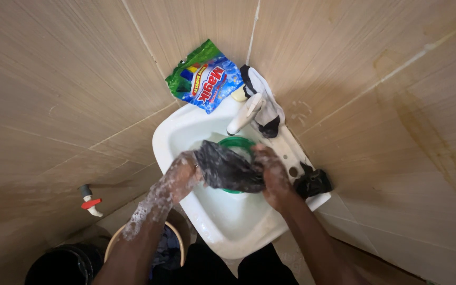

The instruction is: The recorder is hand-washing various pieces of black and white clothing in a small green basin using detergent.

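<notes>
Dark cloth point(228, 170), clamped between my soapy left hand point(183, 177) and right hand point(271, 174), is mid-scrub over the green bowl point(237, 143) in the sink point(228, 221); I judge rubbing and wringing come next.

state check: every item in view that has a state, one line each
left hand: soapy, gripping the dark cloth
right hand: soapy, gripping the dark cloth
dark cloth: wet, bunched between both hands
green bowl: in the sink, partly hidden by the cloth
sink: foamy water around the bowl
tap: no water running that I can see
detergent packet: propped against the wall
black cloth: crumpled on the sink rim
</notes>
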